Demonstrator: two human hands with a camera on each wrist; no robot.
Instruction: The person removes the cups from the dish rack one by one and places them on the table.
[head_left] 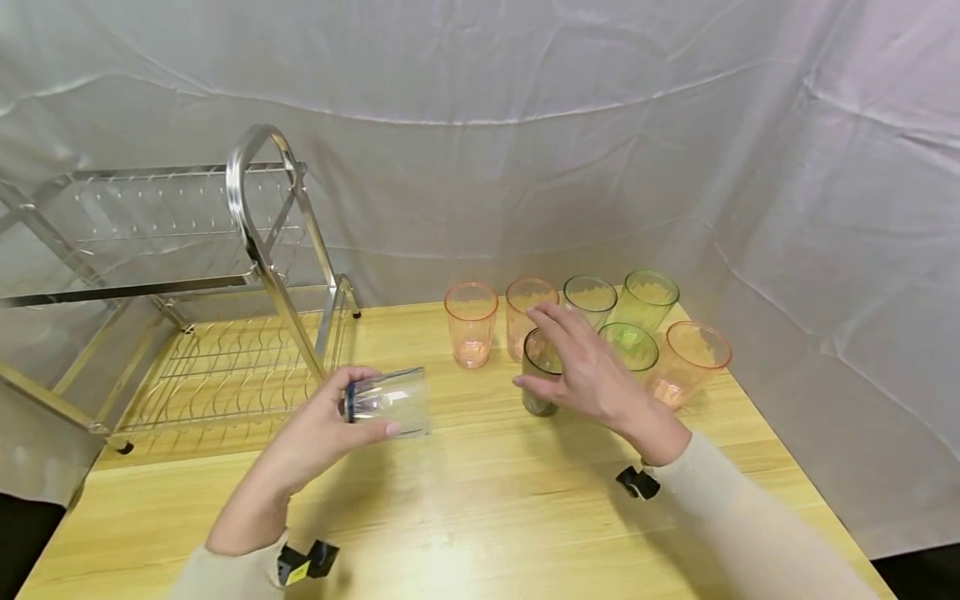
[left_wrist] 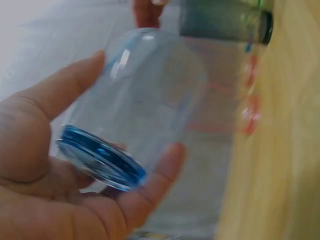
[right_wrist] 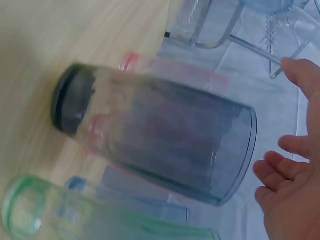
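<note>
My left hand (head_left: 318, 433) grips a clear tumbler with a blue base (head_left: 401, 404), tipped on its side above the table. Its base points toward the palm and its mouth to the right. In the left wrist view, thumb and fingers curl round this clear tumbler (left_wrist: 140, 90). My right hand (head_left: 596, 379) is spread beside the rim of a smoky grey tumbler (head_left: 538, 398), which stands upright on the table. The right wrist view shows a gap between the right hand (right_wrist: 295, 170) and the grey tumbler (right_wrist: 170, 135).
Two orange tumblers, one at left (head_left: 471, 325), a dark-rimmed tumbler (head_left: 588, 302) and a green one (head_left: 651, 300) stand along the back. Another green tumbler (head_left: 630, 346) and an orange tumbler (head_left: 690, 362) are behind my right hand. A two-tier metal dish rack (head_left: 281, 308) occupies the left.
</note>
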